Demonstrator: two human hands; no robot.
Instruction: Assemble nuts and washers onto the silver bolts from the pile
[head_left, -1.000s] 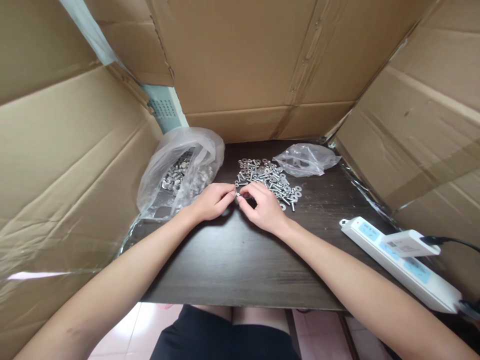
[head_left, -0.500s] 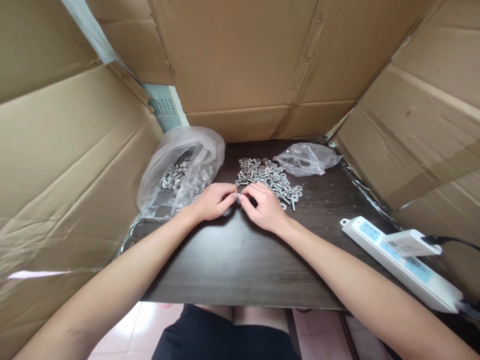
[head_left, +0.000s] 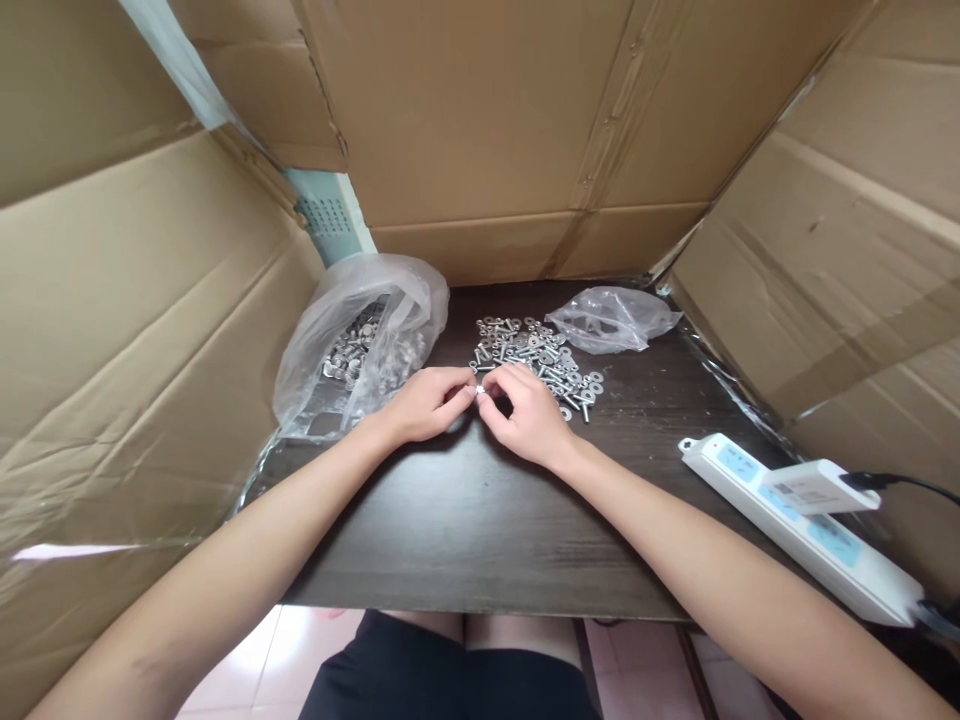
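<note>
My left hand and my right hand meet fingertip to fingertip over the dark table. Between their pinched thumbs and forefingers is a small shiny metal piece, mostly covered, its exact kind too small to tell. Just beyond my right hand lies a loose pile of silver bolts, nuts and washers. To the left of my left hand, an open clear plastic bag holds many small metal parts.
A crumpled clear bag lies behind the pile. On the right sits a white power strip with a white plug and black cable. Cardboard walls surround the dark table on the left, back and right.
The small metal piece between my fingertips shows a little more brightly. Both hands have hardly moved, and the bags and the pile lie as before.
</note>
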